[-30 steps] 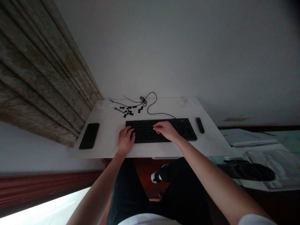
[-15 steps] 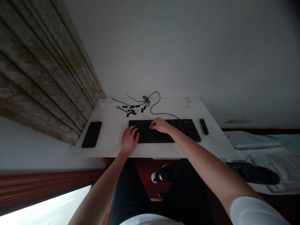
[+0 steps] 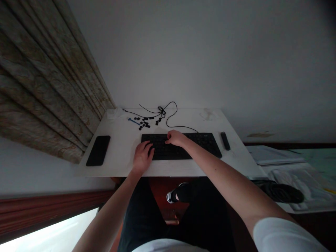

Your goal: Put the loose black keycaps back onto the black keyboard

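Note:
A black keyboard (image 3: 172,154) lies on the white desk, its long side toward me. My left hand (image 3: 143,156) rests at its left end, fingers spread over the edge keys and holding nothing. Over the upper middle rows, my right hand (image 3: 175,138) is closed, thumb and fingertips pressed together at the keys. Whatever is in that pinch is hidden. Behind the keyboard's left half, several small black keycaps (image 3: 146,124) lie scattered. A slim blue tool (image 3: 133,121) sits beside them.
A black phone (image 3: 98,151) lies at the desk's left. To the keyboard's right is a small dark oblong object (image 3: 225,141). The keyboard's black cable (image 3: 181,126) loops along the back, partly tied. A curtain (image 3: 65,84) hangs at the left; papers (image 3: 273,155) lie off to the right.
My right hand has shifted left and slightly away from me over the keyboard, its fingers curling more. My left hand stays at the left end. The whole view sways a little.

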{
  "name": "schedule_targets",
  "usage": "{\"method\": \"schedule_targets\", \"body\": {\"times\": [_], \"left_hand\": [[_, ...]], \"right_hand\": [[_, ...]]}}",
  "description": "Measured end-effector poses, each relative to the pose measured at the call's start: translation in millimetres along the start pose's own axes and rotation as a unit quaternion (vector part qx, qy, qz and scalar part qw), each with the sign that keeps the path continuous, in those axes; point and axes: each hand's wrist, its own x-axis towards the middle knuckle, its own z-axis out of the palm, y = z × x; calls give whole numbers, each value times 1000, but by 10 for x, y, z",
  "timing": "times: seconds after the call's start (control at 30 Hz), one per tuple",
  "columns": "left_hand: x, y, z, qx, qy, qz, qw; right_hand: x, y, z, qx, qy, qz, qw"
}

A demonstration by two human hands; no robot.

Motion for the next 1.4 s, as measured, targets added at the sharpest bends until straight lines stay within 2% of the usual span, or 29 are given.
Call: {"method": "schedule_targets", "body": {"times": [0.2, 0.3, 0.37, 0.43, 0.53, 0.63, 0.73, 0.83, 0.93, 1.03, 1.17, 1.23, 1.3, 1.4], "left_hand": [[20, 0, 21, 24, -14, 26, 999], [21, -24, 24, 44, -17, 34, 998], [16, -39, 21, 54, -21, 38, 998], [9, -49, 15, 54, -21, 41, 997], [3, -54, 4, 47, -7, 26, 999], [14, -54, -14, 28, 25, -9, 999], [33, -53, -38, 6, 54, -38, 998], [38, -47, -50, -3, 64, -50, 997], [27, -55, -43, -9, 67, -55, 996], [61, -116, -42, -20, 78, -69, 994], [346, -316, -111, -12, 77, -122, 989], [602, -440, -167, 4, 40, -140, 989], [884, -551, -213, 20, -38, -122, 992], [1241, -655, -227, 76, -117, -85, 986]], "right_hand": [[-17, -63, -2, -50, 10, 14, 999], [-39, -60, -1, -39, 10, 10, 999], [-75, -15, -14, 0, 37, -1, 999], [-137, 88, -40, 55, 105, -7, 993], [-291, 402, -91, 107, 245, 20, 963], [-501, 900, -119, 96, 365, 76, 923], [-715, 1437, -72, 62, 448, 114, 885], [-866, 1822, 63, 39, 507, 118, 853], [-923, 1991, 221, 28, 525, 89, 846], [-914, 2027, 311, 22, 528, 65, 847], [-888, 2034, 315, 28, 513, 40, 857], [-888, 2039, 303, 33, 507, 27, 861], [-894, 2042, 294, 36, 503, 16, 864], [-903, 2043, 288, 37, 491, 12, 870]]}}
